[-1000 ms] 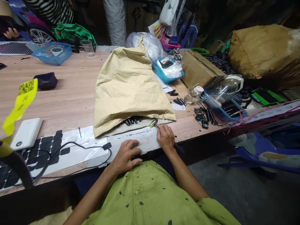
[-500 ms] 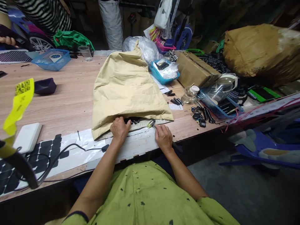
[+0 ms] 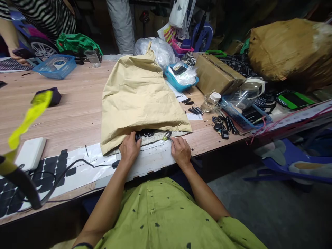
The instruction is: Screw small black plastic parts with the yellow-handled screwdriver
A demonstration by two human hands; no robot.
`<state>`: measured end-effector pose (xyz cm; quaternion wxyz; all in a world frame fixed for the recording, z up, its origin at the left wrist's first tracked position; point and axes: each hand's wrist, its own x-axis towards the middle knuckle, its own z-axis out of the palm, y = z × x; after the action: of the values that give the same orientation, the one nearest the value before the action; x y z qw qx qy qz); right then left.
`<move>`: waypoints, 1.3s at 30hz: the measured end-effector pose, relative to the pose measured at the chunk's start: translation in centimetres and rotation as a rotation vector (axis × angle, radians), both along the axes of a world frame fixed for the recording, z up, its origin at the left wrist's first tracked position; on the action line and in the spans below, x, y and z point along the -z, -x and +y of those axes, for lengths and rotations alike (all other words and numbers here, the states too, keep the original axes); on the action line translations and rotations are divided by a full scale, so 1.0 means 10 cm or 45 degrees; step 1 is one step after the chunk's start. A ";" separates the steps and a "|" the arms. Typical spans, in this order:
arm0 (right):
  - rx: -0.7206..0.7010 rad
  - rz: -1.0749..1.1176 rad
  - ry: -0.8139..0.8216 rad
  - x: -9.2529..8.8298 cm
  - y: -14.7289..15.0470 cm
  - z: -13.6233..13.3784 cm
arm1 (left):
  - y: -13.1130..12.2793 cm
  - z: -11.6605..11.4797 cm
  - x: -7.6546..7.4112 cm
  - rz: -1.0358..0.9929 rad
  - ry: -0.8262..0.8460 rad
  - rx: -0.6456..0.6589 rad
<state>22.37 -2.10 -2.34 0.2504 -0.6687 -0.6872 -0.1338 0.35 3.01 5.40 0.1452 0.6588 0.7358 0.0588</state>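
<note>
A beige cloth bag (image 3: 142, 93) lies on the table, its near edge raised a little over a pale woven layer (image 3: 153, 139). Small black pieces (image 3: 146, 134) show in the gap under that edge. My left hand (image 3: 129, 148) is at the gap, thumb and fingers closed around a small black piece (image 3: 137, 137); the fingertips are partly hidden. My right hand (image 3: 181, 150) grips what looks like a small hammer (image 3: 167, 135). Its shiny metal head rests on the front edge of the layer, and a dark handle runs back under the palm.
To the right are black tools (image 3: 196, 110), keys (image 3: 221, 128), a glass jar (image 3: 211, 102), a blue basket (image 3: 246, 114) and a cardboard box (image 3: 215, 74). At left lie a white box (image 3: 30, 154) and a black cable (image 3: 83, 160). Across the table, a person's hand (image 3: 22, 58) holds a dark phone-like object.
My left hand has drawn back slightly left from under the bag's edge, and more black pieces show. My right hand stays put. The other person's hand has moved right over the table.
</note>
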 end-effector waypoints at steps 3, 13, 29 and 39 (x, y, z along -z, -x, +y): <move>0.002 0.010 -0.003 0.00 0.01 0.00 | 0.11 -0.07 0.06 -0.063 -0.038 0.008; 0.011 0.056 0.055 0.01 0.01 0.00 | 0.48 -0.32 0.33 -0.385 -0.147 0.165; -0.129 0.434 0.019 -0.10 -0.01 -0.03 | 0.15 -0.08 0.54 -0.489 -0.223 0.467; -0.395 0.699 0.115 -0.31 0.26 -0.15 | 0.06 -0.04 0.53 -0.498 -0.192 0.434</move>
<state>19.79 -3.58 0.74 0.4141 -0.5774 -0.6929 0.1221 -0.22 2.64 0.14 0.2429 0.7584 0.5657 0.2142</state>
